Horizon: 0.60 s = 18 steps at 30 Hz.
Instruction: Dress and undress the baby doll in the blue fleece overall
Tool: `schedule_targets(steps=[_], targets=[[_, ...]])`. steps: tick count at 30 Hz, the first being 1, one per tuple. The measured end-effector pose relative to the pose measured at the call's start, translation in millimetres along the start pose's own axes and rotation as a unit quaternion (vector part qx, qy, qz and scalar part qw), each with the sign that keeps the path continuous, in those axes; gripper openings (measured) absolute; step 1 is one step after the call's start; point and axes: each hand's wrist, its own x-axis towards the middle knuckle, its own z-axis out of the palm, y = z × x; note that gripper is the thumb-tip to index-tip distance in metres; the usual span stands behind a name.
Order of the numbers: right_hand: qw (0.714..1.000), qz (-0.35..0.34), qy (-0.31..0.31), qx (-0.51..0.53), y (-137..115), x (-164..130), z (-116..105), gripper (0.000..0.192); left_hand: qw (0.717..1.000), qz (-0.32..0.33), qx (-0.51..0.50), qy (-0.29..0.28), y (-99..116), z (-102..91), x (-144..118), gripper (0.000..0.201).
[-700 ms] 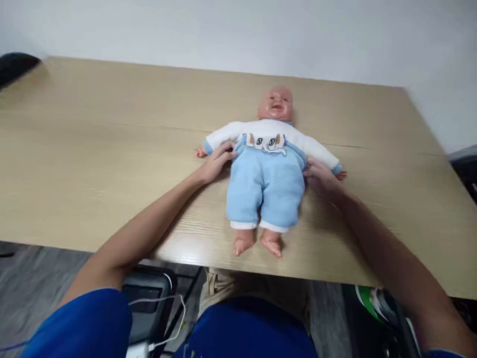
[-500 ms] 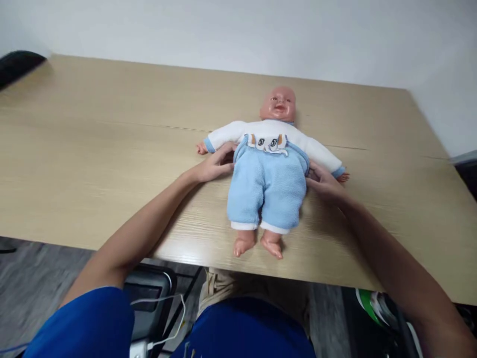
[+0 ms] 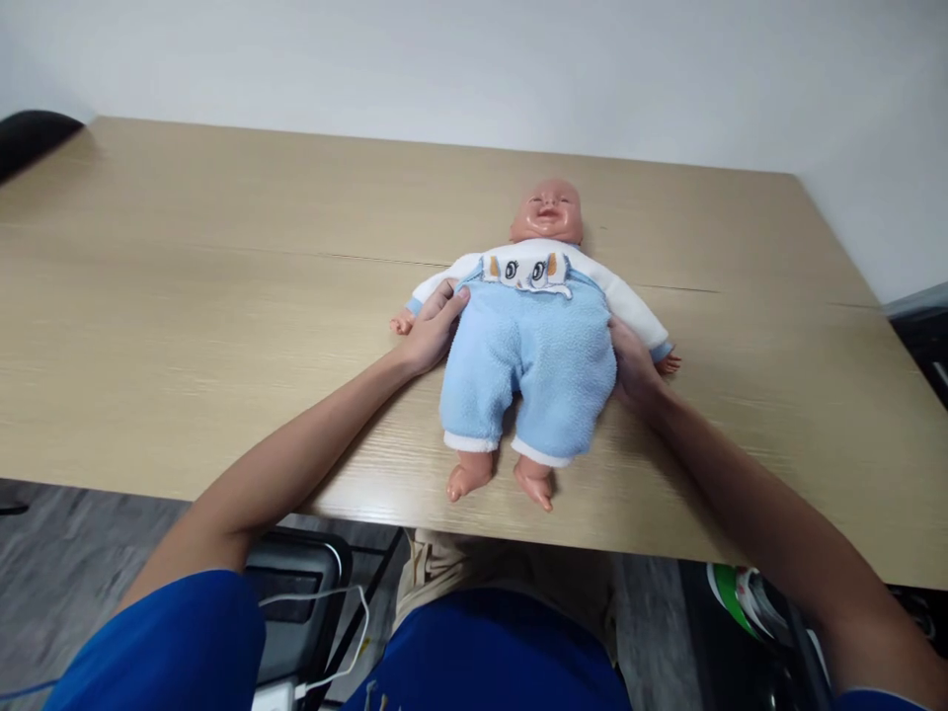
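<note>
A plastic baby doll in a white fleece top and light-blue fleece trousers (image 3: 529, 355) lies on its back on the pale wood-grain bench (image 3: 185, 296), right of the middle, its bare feet close to the near edge and its head pointing toward the far edge by the white wall (image 3: 474, 69). The left hand (image 3: 430, 331) presses against the doll's side just under its outstretched arm — fingers (image 3: 449, 301) curled onto the blue fleece at the waist, gripping the doll's flank. The right hand (image 3: 629, 365) is set against the opposite flank, below the other sleeve; its fingers are tucked against the trousers and partly hidden, so the doll is held between the two hands. Both bare forearms reach in over the near edge from blue sleeves (image 3: 178, 642).
</note>
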Motion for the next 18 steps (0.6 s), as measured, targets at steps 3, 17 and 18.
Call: schedule_targets(steps=[3,17,18], targets=[[0.999,-0.032,-0.002,-0.038,3,3,-8,0.040,0.998,0.008,0.044,-0.044,5,-11.2,3,0.068],[0.905,-0.205,-0.145,-0.344,-10,5,-51,0.057,0.917,0.077,0.269,-0.284,22,-81.0,25,0.053],[0.912,-0.198,-0.139,-0.331,-10,4,-48,0.055,0.925,0.066,0.240,-0.288,20,-75.4,23,0.050]])
